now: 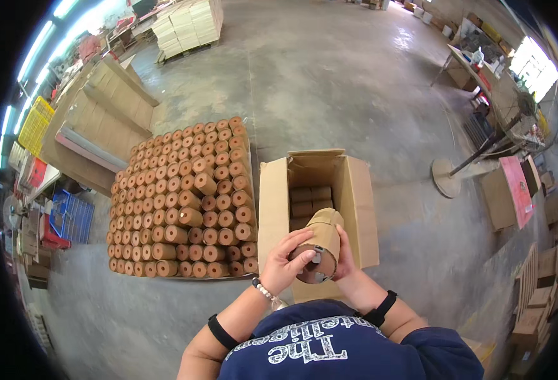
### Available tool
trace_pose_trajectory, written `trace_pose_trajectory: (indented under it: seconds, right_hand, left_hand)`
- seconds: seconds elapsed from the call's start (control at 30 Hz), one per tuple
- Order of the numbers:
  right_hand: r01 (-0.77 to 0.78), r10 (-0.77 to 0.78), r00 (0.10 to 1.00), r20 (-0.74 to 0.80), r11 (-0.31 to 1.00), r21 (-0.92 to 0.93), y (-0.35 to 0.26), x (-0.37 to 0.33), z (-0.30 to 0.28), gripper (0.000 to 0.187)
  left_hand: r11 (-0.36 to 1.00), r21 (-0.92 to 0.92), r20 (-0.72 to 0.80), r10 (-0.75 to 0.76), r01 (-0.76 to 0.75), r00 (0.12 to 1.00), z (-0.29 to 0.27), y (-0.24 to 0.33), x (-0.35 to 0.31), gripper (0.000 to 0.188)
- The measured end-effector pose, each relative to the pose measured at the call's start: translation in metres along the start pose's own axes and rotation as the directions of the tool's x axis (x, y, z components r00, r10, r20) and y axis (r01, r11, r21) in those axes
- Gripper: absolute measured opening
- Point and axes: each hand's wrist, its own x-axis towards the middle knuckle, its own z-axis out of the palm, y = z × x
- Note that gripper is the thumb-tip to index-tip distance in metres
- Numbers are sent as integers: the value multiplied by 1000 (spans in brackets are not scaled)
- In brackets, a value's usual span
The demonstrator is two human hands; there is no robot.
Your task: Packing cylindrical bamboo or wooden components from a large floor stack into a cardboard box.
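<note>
Between my two hands is a brown paper-wrapped cylinder (327, 233), tilted, with its dark round end toward me. My left hand (281, 261) grips its left side, thumb across the end, where small grey patches show. My right hand (345, 258) is closed around the right side, its fingers partly hidden behind the cylinder. Just beyond stands an open cardboard box (362, 212) with its flaps folded outward. Several similar brown cylinders (310, 195) lie inside it, partly covered by the one I hold.
Left of the box, many brown cylinders with a hole in each end (171, 183) stand in close rows. Wooden boards (111, 95) lean beyond them. To the right are a standing fan (447, 177), a pink-faced cardboard piece (515, 190) and a cluttered table (469, 63).
</note>
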Motion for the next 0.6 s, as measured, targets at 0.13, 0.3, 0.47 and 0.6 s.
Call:
trace_pose_trajectory:
  seconds: [0.13,0.3,0.47,0.6]
  right_hand:
    - [11,-15,999,48,997,72,-21,7,-10,68]
    - [39,-38,999,-39,999,38,-14,1,6,68]
    - [53,-53,998,-46,999,7,-8,-1,17,64]
    - [64,-68,996,-54,995,-71,-2,-2,18,63]
  left_hand:
    - [998,-68,-70,-17,12,997,12,1,16,25]
    - [944,-297,-88,-174,141,981,10,4,14,29]
    - [986,-162,-99,-49,32,994,15,24,1,55]
    - [946,283,-134,203,-159,970,14,20,-2,66]
